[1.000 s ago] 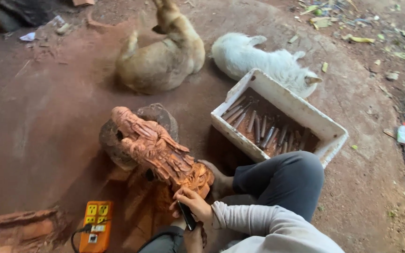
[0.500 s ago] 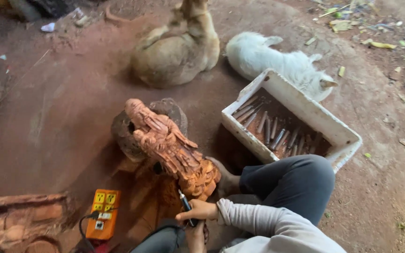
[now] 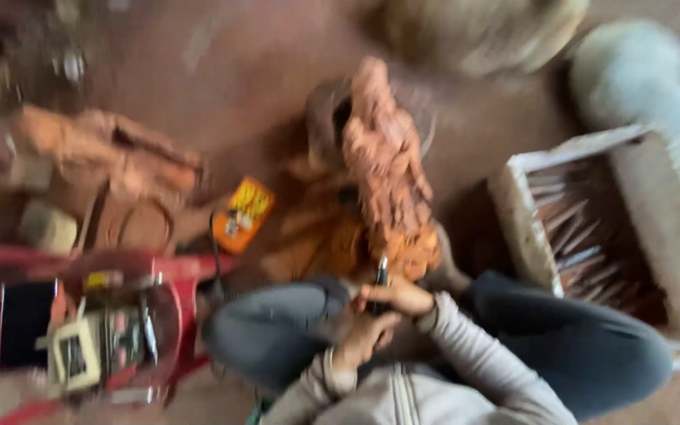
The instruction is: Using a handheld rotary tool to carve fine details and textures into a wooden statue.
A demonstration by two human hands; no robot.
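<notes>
The view is blurred by motion. A reddish-brown wooden carving point(image 3: 387, 165) leans on a stump on the dirt floor in front of me. My right hand point(image 3: 399, 297) is closed on a dark, thin carving tool point(image 3: 380, 277) whose tip touches the carving's lower end. My left hand point(image 3: 365, 337) is curled just below the right one, against the tool's lower part; the blur hides its grip. Both arms are in grey sleeves, and my knees in dark trousers sit on either side.
A white foam box point(image 3: 517, 208) with several chisels lies at the right. An orange handheld device point(image 3: 242, 214) lies left of the carving. At lower left is a red plastic stool point(image 3: 186, 271) with gadgets, with another carving point(image 3: 112, 157) above it. A tan dog point(image 3: 482, 27) and a white dog point(image 3: 639, 79) lie at the top.
The camera has swung left and closer, blurring the view. My left hand has come in under the right hand at the tool. The red stool and second carving now show.
</notes>
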